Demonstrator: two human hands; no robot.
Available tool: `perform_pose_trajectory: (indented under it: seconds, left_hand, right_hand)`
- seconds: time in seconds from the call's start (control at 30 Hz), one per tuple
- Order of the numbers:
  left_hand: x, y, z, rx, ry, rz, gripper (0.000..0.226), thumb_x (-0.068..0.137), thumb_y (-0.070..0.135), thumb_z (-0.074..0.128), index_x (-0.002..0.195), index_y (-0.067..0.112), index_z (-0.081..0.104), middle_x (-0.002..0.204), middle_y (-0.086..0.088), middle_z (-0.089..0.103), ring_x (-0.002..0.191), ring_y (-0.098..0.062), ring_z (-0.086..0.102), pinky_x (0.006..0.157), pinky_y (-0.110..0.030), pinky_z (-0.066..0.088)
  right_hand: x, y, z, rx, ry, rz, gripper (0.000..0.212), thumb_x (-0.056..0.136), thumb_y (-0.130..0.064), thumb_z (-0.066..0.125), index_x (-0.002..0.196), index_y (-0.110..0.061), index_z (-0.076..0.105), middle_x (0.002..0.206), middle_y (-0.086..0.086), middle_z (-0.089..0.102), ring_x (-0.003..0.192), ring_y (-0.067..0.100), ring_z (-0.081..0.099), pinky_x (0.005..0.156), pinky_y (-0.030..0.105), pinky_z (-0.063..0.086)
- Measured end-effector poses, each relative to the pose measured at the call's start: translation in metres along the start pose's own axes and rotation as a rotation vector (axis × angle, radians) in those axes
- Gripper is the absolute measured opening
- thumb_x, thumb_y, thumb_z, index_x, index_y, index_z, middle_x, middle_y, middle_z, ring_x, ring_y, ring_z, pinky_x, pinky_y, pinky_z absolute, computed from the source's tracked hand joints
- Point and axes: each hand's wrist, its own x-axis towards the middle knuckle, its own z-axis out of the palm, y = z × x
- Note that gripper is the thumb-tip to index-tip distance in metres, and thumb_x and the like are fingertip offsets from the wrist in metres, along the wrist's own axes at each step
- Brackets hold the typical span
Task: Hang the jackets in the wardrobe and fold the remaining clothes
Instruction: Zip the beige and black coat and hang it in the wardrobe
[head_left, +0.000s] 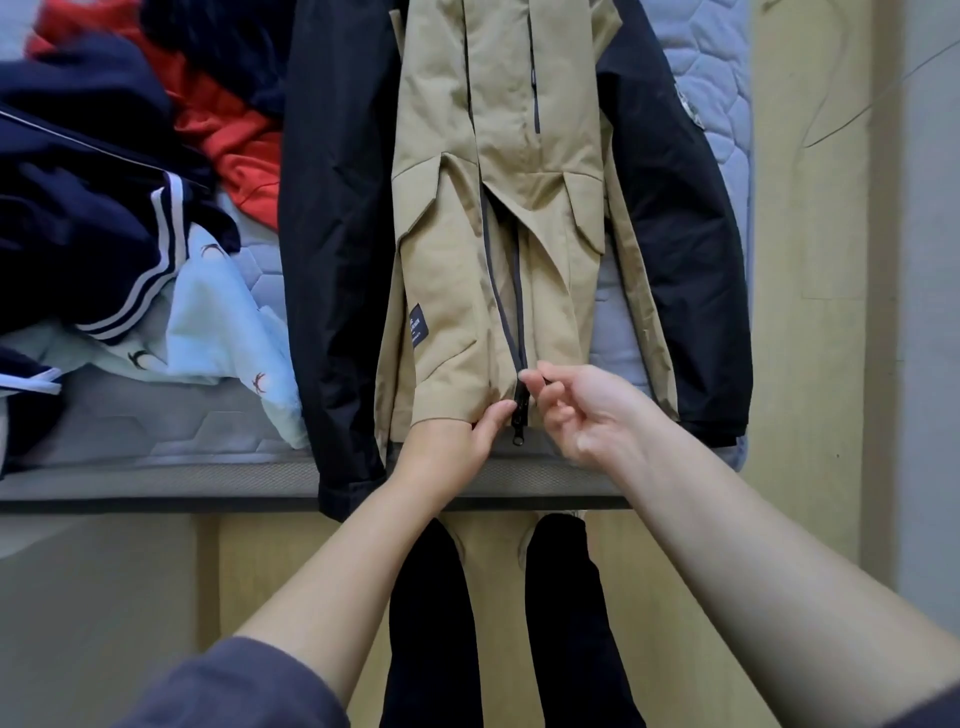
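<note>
On my left is a pile of clothes: a dark blue top with white stripes (104, 218), a red top (228, 130) behind it, and a light blue shirt with little birds (218, 322) in front. They all lie on the grey mattress (156, 421).

Next to the pile is the jacket (457, 270). It is tan with black sleeves. It lies flat on its back on the mattress, with its bottom edge at the side of the bed near me.

My left hand (452, 441) pinches the bottom edge of the jacket, thumb on top and fingers tucked under. The zip (521, 402) is just beside my thumb. It is still open higher up.

My right hand (587, 410) pinches the zip near its bottom end with thumb and first finger. The other fingers are curled in.
</note>
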Motion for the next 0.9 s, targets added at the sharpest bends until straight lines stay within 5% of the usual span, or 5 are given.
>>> perform_pose_trajectory:
  seconds: [0.27,0.4,0.53,0.73,0.9]
  left_hand:
    - [-0.023,-0.036,-0.004,-0.257,-0.018,-0.245,0.064,0.087,0.035,0.066,0.143,0.019,0.039,0.139,0.008,0.045,0.127,-0.004,0.040,0.109,-0.018,0.027]
    - [-0.016,-0.023,-0.021,-0.517,-0.077,-0.593,0.025,0.086,0.037,0.067,0.074,0.017,0.062,0.066,0.004,0.057,0.052,-0.003,0.052,0.058,-0.020,0.045]
    - [-0.017,-0.007,-0.055,-0.422,-0.397,-0.879,0.045,0.091,0.055,0.052,0.072,0.015,0.065,0.058,0.004,0.058,0.041,-0.007,0.042,0.042,-0.017,0.029]
    - [0.006,0.046,-0.085,0.440,0.054,-0.278,0.031,0.080,0.054,0.060,0.085,0.024,0.057,0.089,0.009,0.061,0.083,-0.016,0.060,0.070,-0.033,0.051]
    - [0.061,0.062,-0.043,0.528,-0.093,-0.314,0.034,0.086,0.047,0.060,0.104,0.019,0.058,0.108,-0.003,0.064,0.100,-0.027,0.060,0.077,-0.034,0.048]
  right_hand:
    - [0.027,-0.056,0.049,-0.188,-0.092,-0.257,0.029,0.103,-0.012,0.033,0.079,-0.008,0.049,0.045,-0.006,0.049,0.030,0.000,0.036,0.031,0.009,0.023]
    - [0.026,-0.056,0.051,-0.515,-0.088,-0.281,0.027,0.102,-0.017,0.041,0.079,-0.011,0.056,0.058,-0.005,0.049,0.037,0.001,0.037,0.035,0.011,0.026]
    - [0.016,-0.057,0.050,-0.682,-0.057,-0.300,0.024,0.099,-0.019,0.046,0.080,-0.012,0.059,0.056,-0.006,0.051,0.036,0.001,0.038,0.036,0.013,0.027]
    - [0.002,-0.062,0.056,-0.763,-0.046,-0.278,0.023,0.098,-0.017,0.047,0.081,-0.009,0.061,0.055,-0.003,0.050,0.033,0.002,0.038,0.033,0.014,0.026]
    - [0.007,-0.071,0.059,-0.673,-0.074,-0.250,0.028,0.099,-0.013,0.043,0.074,-0.009,0.056,0.054,-0.003,0.046,0.031,0.001,0.035,0.030,0.013,0.023]
